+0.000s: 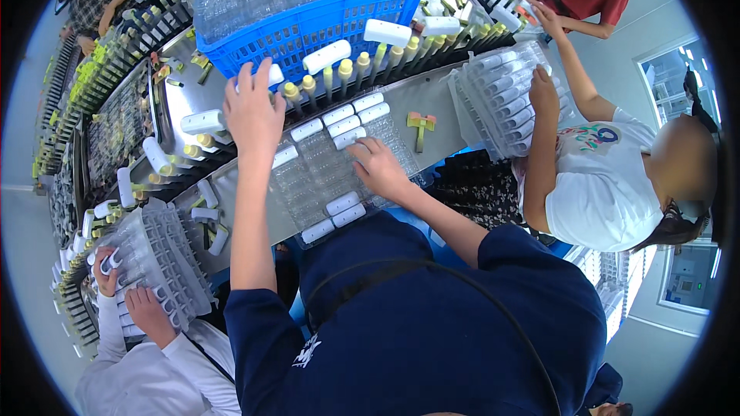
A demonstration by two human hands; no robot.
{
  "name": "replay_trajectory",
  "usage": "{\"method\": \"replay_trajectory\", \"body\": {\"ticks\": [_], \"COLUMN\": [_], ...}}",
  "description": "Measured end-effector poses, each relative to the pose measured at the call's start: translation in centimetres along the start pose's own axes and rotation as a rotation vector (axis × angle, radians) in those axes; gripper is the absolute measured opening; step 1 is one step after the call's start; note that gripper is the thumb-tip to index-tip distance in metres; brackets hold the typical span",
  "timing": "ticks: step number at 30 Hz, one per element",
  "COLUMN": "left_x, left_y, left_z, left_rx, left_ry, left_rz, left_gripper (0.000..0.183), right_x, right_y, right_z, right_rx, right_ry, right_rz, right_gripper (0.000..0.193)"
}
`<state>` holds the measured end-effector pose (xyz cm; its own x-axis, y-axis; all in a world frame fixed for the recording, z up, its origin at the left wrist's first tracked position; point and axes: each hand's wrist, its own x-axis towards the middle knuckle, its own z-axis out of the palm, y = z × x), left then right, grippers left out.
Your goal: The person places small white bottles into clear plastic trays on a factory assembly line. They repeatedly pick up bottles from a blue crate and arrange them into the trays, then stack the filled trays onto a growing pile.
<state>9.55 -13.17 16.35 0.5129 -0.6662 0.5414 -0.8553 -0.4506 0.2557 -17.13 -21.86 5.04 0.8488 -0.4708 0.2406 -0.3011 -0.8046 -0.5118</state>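
Observation:
My left hand [254, 108] reaches forward to the row of pegs by the blue crate, its fingers curled over a white plastic casing [275, 75] that is partly hidden behind them. In front of my body lies a clear plastic blister tray [308, 177] with several white casings in its pockets, at its far end and near edge. My right hand [379, 168] is over the tray's right side. Its fingertips are closed at the near edge of a white casing [350, 138] in a far pocket.
A blue crate [308, 27] full of clear trays stands behind the pegs [345, 69]. Yellow-tipped pegs, some carrying white casings [327, 56], curve along the line. A yellow-green clamp [421, 128] lies right of my tray. Co-workers with stacked trays [505, 100] flank me.

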Motion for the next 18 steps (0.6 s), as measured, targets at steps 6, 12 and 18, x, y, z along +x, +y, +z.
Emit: {"method": "replay_trajectory", "body": {"ticks": [6, 12, 18], "left_x": [-7.9, -14.8, -14.6], "left_y": [2.9, -1.3, -3.6], "left_z": [1.8, 8.5, 9.0], "left_rx": [0.142, -0.179, -0.053], "left_ry": [0.243, -0.326, -0.358], "left_rz": [-0.116, -0.301, -0.074], "left_gripper": [0.065, 0.035, 0.030], "right_x": [1.8, 3.9, 5.4], "right_y": [2.4, 4.1, 4.5], "right_z": [3.5, 2.2, 2.2], "right_rx": [-0.289, -0.255, -0.285], "right_ry": [0.099, -0.132, -0.228], "right_rz": [-0.072, -0.088, -0.132], "right_gripper": [0.045, 0.043, 0.035]}}
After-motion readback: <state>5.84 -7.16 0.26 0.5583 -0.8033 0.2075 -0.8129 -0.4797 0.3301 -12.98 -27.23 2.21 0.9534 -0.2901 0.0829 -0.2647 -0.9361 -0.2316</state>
